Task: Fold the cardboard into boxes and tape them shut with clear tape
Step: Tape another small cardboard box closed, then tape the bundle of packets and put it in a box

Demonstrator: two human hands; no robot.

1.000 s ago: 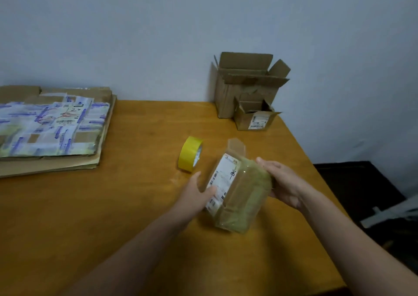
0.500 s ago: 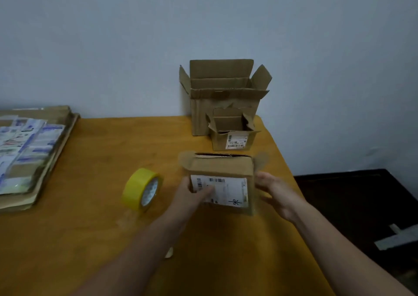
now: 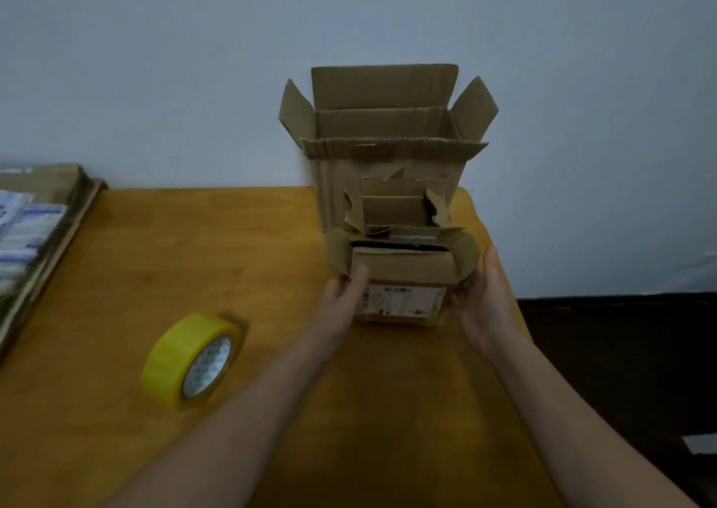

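Note:
A small cardboard box (image 3: 403,271) with a white label on its front stands upright on the wooden table (image 3: 232,244), its top flaps spread open. My left hand (image 3: 343,298) grips its left side with the thumb on the front. My right hand (image 3: 485,298) holds its right side. Directly behind it sits another small open box (image 3: 392,209), and behind that a large open box (image 3: 388,139) against the wall. A yellow roll of tape (image 3: 194,360) stands on edge at the left of my arms.
A stack of flat cardboard sheets with printed tape (image 3: 35,228) lies at the table's left edge. The table's right edge runs just beside my right hand, with dark floor (image 3: 620,352) beyond. A pale wall closes the back.
The small labelled box was turned from tilted on its side to upright and moved away from me, up against the other small box. Both hands stayed on it.

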